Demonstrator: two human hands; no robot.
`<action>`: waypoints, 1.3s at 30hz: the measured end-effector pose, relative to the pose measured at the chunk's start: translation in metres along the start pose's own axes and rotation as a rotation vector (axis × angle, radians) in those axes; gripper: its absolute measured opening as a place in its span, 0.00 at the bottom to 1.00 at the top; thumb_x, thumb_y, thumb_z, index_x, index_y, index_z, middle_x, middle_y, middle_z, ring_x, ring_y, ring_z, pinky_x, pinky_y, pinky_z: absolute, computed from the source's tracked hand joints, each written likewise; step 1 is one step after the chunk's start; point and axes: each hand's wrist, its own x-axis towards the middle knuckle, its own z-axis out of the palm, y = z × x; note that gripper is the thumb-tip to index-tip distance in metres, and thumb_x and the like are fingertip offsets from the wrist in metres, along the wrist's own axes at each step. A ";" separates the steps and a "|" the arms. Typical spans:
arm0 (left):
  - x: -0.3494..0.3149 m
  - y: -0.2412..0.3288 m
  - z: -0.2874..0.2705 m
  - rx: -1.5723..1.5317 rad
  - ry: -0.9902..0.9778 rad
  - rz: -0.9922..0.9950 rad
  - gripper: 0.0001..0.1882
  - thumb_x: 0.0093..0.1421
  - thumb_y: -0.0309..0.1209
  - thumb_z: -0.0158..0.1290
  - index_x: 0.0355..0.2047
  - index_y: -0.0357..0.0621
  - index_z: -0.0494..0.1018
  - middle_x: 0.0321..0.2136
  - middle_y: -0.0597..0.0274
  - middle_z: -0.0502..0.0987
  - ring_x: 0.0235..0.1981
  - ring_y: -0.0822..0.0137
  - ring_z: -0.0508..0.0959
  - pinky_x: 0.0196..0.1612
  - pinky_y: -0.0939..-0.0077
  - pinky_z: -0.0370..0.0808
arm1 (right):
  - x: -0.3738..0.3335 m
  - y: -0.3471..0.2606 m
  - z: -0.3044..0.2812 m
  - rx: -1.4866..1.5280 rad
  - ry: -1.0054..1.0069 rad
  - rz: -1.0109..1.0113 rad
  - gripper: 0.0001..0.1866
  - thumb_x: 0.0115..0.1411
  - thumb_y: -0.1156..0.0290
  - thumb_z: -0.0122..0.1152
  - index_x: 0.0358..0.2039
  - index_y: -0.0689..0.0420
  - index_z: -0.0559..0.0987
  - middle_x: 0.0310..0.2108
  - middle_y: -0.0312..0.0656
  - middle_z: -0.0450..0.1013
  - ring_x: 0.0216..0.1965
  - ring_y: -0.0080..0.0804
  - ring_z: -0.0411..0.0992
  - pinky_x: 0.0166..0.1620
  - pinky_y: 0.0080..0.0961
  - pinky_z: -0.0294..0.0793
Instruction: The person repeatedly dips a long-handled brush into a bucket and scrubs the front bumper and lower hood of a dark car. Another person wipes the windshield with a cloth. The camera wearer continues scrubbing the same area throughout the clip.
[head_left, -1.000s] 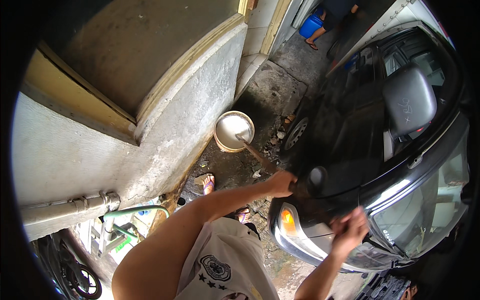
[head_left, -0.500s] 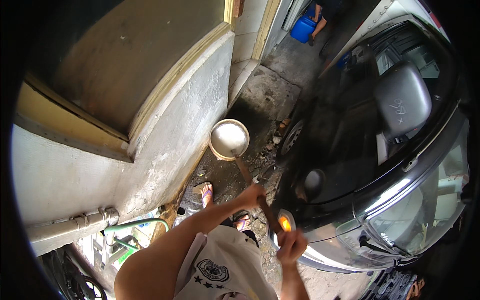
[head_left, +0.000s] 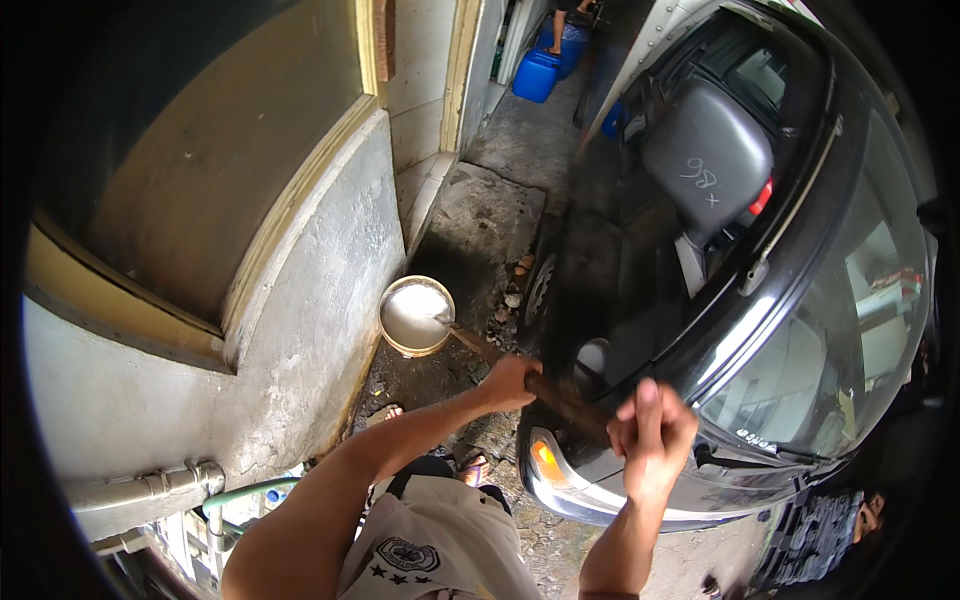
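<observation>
My left hand [head_left: 510, 383] is closed around the middle of a long brown wooden pole [head_left: 572, 402]. My right hand [head_left: 655, 435], slightly blurred, grips the upper end of that pole, beside the front of a black vehicle. The pole slants down to the left, and its far end dips into a round, pale-rimmed bucket [head_left: 416, 351]. Whitish liquid [head_left: 408, 325] fills part of the bucket, with a bright reflection on it. The pole's tip is hidden under the liquid. Close to the wall, the bucket appears to stand on wet ground.
The black vehicle [head_left: 780, 300] with its grey side mirror [head_left: 708, 155] stands close on the right. A worn white wall [head_left: 310, 260] runs along the left. Farther off, a person's leg [head_left: 558, 32] shows near a blue container [head_left: 537, 76]. Rubble [head_left: 513, 299] lies by the wheel.
My right hand has swung outward to the right and up with the pole's upper end, so the pole lies flatter. The whole view has shifted too. Both hands keep hold of the pole.
</observation>
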 end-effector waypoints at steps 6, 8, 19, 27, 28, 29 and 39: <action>0.004 -0.018 -0.044 -0.127 0.078 -0.099 0.07 0.47 0.29 0.57 0.23 0.40 0.71 0.20 0.49 0.74 0.27 0.45 0.76 0.30 0.58 0.70 | 0.043 0.003 0.085 -0.251 -0.168 -0.147 0.16 0.68 0.69 0.54 0.23 0.62 0.75 0.12 0.34 0.66 0.14 0.17 0.64 0.17 0.20 0.57; -0.023 -0.048 -0.028 -0.079 0.040 -0.060 0.07 0.47 0.29 0.58 0.22 0.40 0.71 0.20 0.51 0.73 0.26 0.46 0.75 0.30 0.58 0.69 | 0.011 0.042 0.077 -0.286 -0.131 -0.346 0.17 0.68 0.71 0.53 0.20 0.62 0.73 0.12 0.36 0.68 0.14 0.19 0.65 0.18 0.21 0.59; -0.142 -0.119 0.066 0.209 -0.434 0.072 0.14 0.43 0.30 0.65 0.30 0.45 0.74 0.34 0.55 0.76 0.44 0.50 0.75 0.50 0.55 0.70 | -0.176 0.199 -0.011 -0.063 -0.155 -0.081 0.13 0.62 0.80 0.49 0.20 0.61 0.73 0.16 0.42 0.73 0.15 0.30 0.71 0.20 0.27 0.69; -0.020 -0.003 0.009 0.051 -0.046 -0.041 0.12 0.40 0.28 0.60 0.28 0.37 0.75 0.26 0.45 0.78 0.33 0.43 0.80 0.36 0.55 0.75 | -0.005 0.010 -0.009 0.025 -0.052 0.077 0.22 0.70 0.61 0.55 0.20 0.60 0.73 0.09 0.32 0.62 0.10 0.16 0.58 0.15 0.18 0.54; -0.010 0.003 -0.005 0.010 -0.012 -0.081 0.12 0.41 0.28 0.59 0.27 0.37 0.75 0.25 0.45 0.77 0.33 0.44 0.80 0.35 0.56 0.74 | 0.015 -0.010 0.004 -0.004 -0.104 0.054 0.23 0.70 0.59 0.54 0.20 0.59 0.73 0.08 0.31 0.59 0.08 0.16 0.56 0.14 0.20 0.55; -0.002 0.004 -0.017 -0.035 0.051 -0.078 0.11 0.42 0.29 0.59 0.27 0.37 0.74 0.25 0.45 0.77 0.32 0.45 0.80 0.35 0.56 0.74 | 0.036 -0.021 0.020 -0.032 -0.140 0.071 0.23 0.70 0.59 0.55 0.20 0.59 0.73 0.08 0.31 0.60 0.09 0.16 0.57 0.14 0.19 0.55; -0.069 -0.098 0.032 0.022 0.067 0.072 0.07 0.45 0.28 0.59 0.24 0.42 0.73 0.23 0.51 0.74 0.29 0.47 0.77 0.32 0.57 0.71 | -0.048 0.137 0.025 -0.124 -0.162 -0.116 0.22 0.70 0.73 0.46 0.16 0.59 0.64 0.10 0.32 0.61 0.12 0.13 0.59 0.16 0.16 0.52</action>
